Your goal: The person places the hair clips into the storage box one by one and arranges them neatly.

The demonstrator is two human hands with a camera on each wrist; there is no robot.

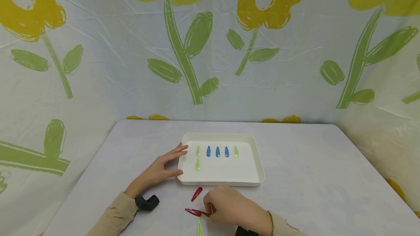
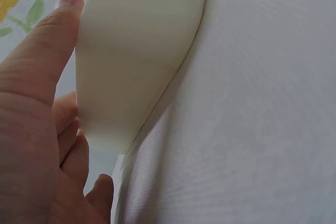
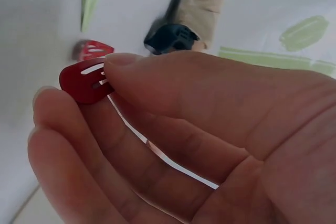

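Pale sheeting printed with big yellow flowers and green stems (image 1: 178,46) surrounds a desk (image 1: 311,174) covered in white cloth. On it, in the head view, sits a shallow white rectangular tray with rounded corners (image 1: 236,174). Inside, three glossy blue teardrop hair clips (image 1: 217,152) stand in a row between two light-green slotted hair clips (image 1: 236,151), with another green one below the leftmost. In front of the tray, on the cloth, lie a glossy red teardrop hair clip (image 1: 197,194), what looks like a second red one (image 1: 193,212), and a lone green clip (image 1: 199,227) at the lower edge. The left hand (image 1: 160,167) has its fingers spread and touches the tray's left side; the right hand (image 1: 228,205) bends down over the cloth, pinching a slotted red hair clip (image 1: 206,214) just beside the second red one. From the left wrist, the thumb lies along the tray's rim while other fingers show beyond the wall, none wrapped firmly round it. From the right wrist, thumb and fingertips squeeze the held clip over its slots, its broad rounded end poking out; a blurred red clip and a green one lie behind. It should be light, stiff and rather slick, probably coated metal, so a pinch across its flat faces near the broad end would likely suit, with gentle pressure to avoid snapping it or letting it skid.
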